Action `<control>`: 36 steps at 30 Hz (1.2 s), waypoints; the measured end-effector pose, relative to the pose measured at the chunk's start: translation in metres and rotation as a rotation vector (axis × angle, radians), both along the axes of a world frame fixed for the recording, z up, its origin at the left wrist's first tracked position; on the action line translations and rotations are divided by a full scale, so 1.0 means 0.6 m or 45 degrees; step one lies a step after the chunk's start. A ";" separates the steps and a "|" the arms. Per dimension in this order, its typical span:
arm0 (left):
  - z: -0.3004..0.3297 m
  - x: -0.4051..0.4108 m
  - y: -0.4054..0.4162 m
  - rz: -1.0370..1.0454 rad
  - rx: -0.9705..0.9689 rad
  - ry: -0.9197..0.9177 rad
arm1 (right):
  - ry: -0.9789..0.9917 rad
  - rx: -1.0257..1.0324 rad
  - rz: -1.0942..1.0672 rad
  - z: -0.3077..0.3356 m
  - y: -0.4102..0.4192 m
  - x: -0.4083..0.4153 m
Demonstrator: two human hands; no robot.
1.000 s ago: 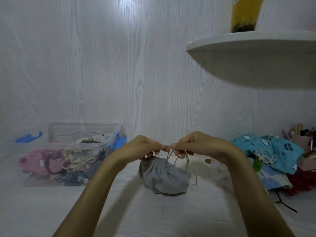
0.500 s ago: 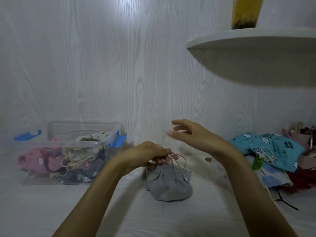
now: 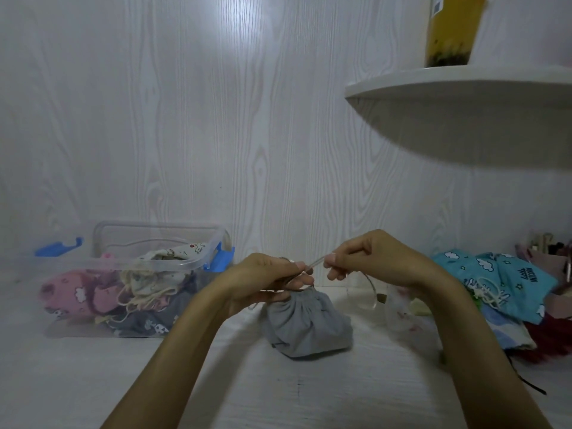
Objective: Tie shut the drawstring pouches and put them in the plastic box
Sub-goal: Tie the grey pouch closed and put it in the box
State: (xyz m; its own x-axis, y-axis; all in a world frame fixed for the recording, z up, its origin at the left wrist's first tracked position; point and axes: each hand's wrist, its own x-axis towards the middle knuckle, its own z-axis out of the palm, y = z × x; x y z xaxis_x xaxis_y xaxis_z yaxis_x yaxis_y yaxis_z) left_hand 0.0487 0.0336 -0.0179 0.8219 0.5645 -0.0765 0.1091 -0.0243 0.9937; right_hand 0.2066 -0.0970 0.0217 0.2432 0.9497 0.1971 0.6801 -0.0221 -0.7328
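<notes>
**White wood-grain desk, pouch half tied**

Pale tabletop [image 3: 93, 382] carries a gathered grey fabric drawstring pouch [image 3: 308, 326] at centre. Left hand [image 3: 266, 274] and right hand [image 3: 371, 258] each pinch its thin pale cord [image 3: 315, 262], stretched between them above it. Clear plastic box with blue clips [image 3: 148, 264], holding pouches, stands left

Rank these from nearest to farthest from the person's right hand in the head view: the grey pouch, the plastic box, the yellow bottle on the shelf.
From the right hand:
1. Grey pouch, just below, toward the left.
2. Plastic box, far left on the table.
3. Yellow bottle, high up on the shelf, upper right.
</notes>
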 end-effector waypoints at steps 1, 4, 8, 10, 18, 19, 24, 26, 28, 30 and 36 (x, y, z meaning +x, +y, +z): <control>0.000 0.000 0.000 0.003 -0.012 -0.020 | 0.025 0.025 0.040 0.002 -0.001 -0.004; 0.001 -0.002 0.000 0.027 -0.088 -0.108 | -0.012 -0.025 0.167 0.010 -0.008 -0.018; 0.008 -0.012 -0.001 0.079 -0.237 -0.197 | -0.087 -0.336 0.341 0.021 -0.024 -0.039; 0.010 -0.015 -0.004 0.079 -0.231 -0.192 | -0.099 -0.366 0.261 0.020 -0.022 -0.040; 0.011 -0.013 -0.006 0.010 0.068 -0.126 | -0.155 -0.249 0.127 -0.014 0.022 -0.033; 0.012 -0.014 -0.006 0.023 0.133 -0.123 | -0.122 -0.230 0.131 -0.017 0.026 -0.033; 0.021 -0.026 -0.007 0.165 0.414 -0.184 | 0.019 -0.170 0.113 -0.016 0.023 -0.023; 0.021 -0.031 -0.001 0.254 0.508 -0.240 | 0.010 -0.220 0.138 -0.015 0.020 -0.023; 0.016 -0.032 0.004 0.310 0.569 -0.291 | 0.031 -0.242 0.155 -0.016 0.021 -0.025; 0.008 -0.028 0.005 0.357 0.673 -0.308 | 0.111 -0.232 0.118 -0.021 0.026 -0.026; -0.001 -0.018 -0.002 0.386 0.832 -0.399 | 0.423 -0.222 0.036 -0.042 0.044 -0.020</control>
